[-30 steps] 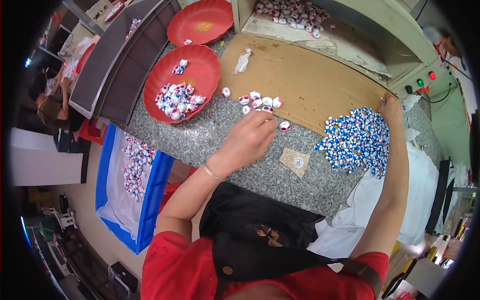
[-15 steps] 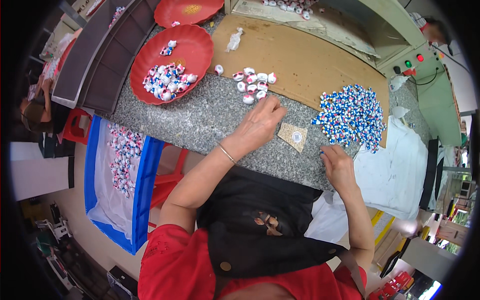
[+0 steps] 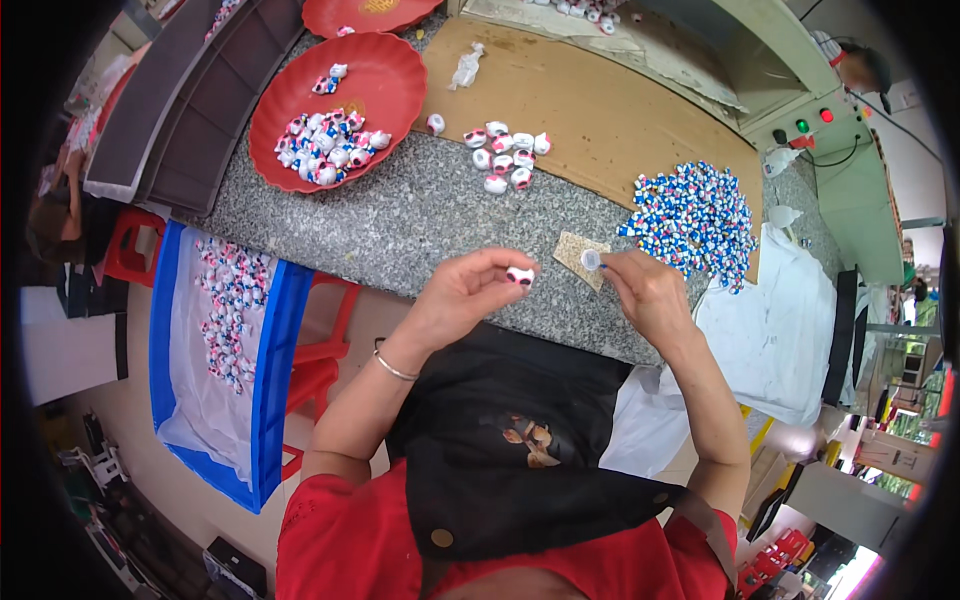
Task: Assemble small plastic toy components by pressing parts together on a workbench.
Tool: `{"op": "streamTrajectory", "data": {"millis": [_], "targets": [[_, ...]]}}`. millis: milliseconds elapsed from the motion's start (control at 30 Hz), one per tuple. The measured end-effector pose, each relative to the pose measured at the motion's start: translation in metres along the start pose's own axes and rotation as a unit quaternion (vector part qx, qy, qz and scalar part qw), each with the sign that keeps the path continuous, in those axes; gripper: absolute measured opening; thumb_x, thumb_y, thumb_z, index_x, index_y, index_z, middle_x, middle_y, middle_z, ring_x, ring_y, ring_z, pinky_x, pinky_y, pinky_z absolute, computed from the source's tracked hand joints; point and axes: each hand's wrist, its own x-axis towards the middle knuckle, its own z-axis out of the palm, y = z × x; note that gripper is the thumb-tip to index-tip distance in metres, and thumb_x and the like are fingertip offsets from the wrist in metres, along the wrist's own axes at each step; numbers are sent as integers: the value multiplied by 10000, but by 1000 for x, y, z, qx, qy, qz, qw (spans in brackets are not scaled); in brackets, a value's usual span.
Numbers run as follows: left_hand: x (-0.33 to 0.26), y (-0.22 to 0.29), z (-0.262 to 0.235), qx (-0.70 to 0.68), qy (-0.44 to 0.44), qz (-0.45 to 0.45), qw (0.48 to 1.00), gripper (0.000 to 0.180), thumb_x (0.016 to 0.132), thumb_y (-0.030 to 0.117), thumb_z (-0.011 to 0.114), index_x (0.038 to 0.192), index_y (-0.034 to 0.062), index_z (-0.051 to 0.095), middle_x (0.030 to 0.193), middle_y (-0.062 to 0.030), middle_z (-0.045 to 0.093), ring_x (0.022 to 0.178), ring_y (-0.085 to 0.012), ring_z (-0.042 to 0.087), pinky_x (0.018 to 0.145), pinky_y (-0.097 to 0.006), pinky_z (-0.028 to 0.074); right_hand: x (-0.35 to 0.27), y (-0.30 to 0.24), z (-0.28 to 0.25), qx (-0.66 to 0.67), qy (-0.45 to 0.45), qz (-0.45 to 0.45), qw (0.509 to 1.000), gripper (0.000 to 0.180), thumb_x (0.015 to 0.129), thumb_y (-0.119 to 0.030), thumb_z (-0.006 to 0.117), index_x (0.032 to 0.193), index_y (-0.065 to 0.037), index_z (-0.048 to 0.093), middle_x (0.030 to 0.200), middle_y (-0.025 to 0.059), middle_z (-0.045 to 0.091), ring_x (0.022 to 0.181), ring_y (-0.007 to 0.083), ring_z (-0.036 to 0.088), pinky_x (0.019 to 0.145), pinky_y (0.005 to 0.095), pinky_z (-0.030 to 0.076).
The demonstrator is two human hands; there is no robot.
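A small white toy (image 3: 519, 275) with pink and dark marks sits pinched in the fingertips of the left hand (image 3: 465, 293), held just above the near edge of the granite counter (image 3: 400, 215). The right hand (image 3: 645, 292) is close beside it, its fingertips closed on a tiny round white cap (image 3: 591, 260) over a small tan card (image 3: 582, 258) lying on the counter. Bare granite lies open between the hands and a loose cluster of like pieces (image 3: 505, 157) farther back. A blue-and-white heap (image 3: 695, 220) crowds the right, reaching the counter's edge by a white cloth (image 3: 775, 320). A red tray (image 3: 340, 105) with more pieces sits at the far left. Below the left edge stands a blue bin (image 3: 268, 340).
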Motion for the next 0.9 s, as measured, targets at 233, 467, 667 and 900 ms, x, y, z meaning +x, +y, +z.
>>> {"op": "streamTrajectory", "data": {"millis": [233,467,667,900], "targets": [[-19,4,2,-92,30,-47,994,250,926,-23,554,1171,-9,600,1232,-123,585,992,-180,639,879,-292,531,25,-1,5,-116,-94,-112,982,98,816,-48,633,910,-25,647,763,119,606,671,302,626,582,394,507],[-5,-10,8,-80,26,-43,996,334,896,-55,583,1227,-12,572,1239,-107,595,1050,-153,621,927,-280,512,18,1,7,-49,-45,-69,995,98,810,-33,653,907,-17,650,757,123,604,663,317,620,570,402,493],[12,-21,22,-57,35,-18,998,343,864,-70,626,1200,-17,574,1141,-71,616,1043,-127,613,928,-256,508,11,-4,3,7,33,-26,999,147,811,-14,663,957,-4,671,804,135,635,670,291,632,576,363,497],[26,-34,44,142,65,89,984,312,833,-81,656,1135,-20,607,1106,-89,611,1018,-151,621,877,-265,544,-6,-20,-1,402,34,214,890,163,884,-82,666,1009,23,676,839,55,681,707,111,628,640,240,506]]}}
